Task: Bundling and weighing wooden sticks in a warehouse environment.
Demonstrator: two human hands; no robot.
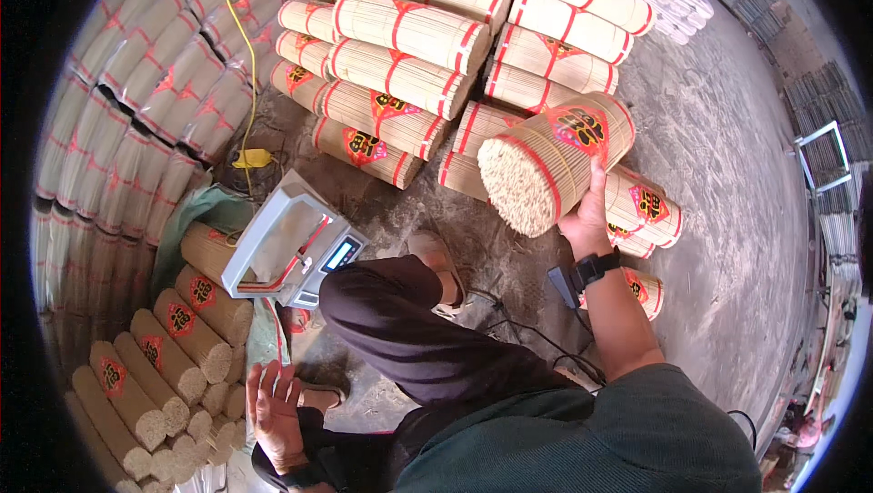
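1. Far left: wrapped bundles [136,75] stand stacked along the edge; nearer, a pile of small stick bundles [168,357] lies with cut ends facing right.
2. Left hand [277,416]: released, nothing held. Fingers loosely spread and slightly bent, pointing away from the body; palm turned upward. It is near the right side of that pile. The forearm is low, close to the body.
3. Centre left: a grey scale [305,247] stands beyond the left hand, its lit display beside the bent knee [382,311].
4. Right hand [589,216]: grasping a large stick bundle [559,166] at its near side. The thumb lies along the wrapping; the other fingers are mostly hidden beneath.
5. Right arm: reaching forward, bare below the sleeve, with a dark strap [596,267] at the wrist.
6. The held bundle is tilted, cut end facing near left, in front of the large stacked bundles [400,65].
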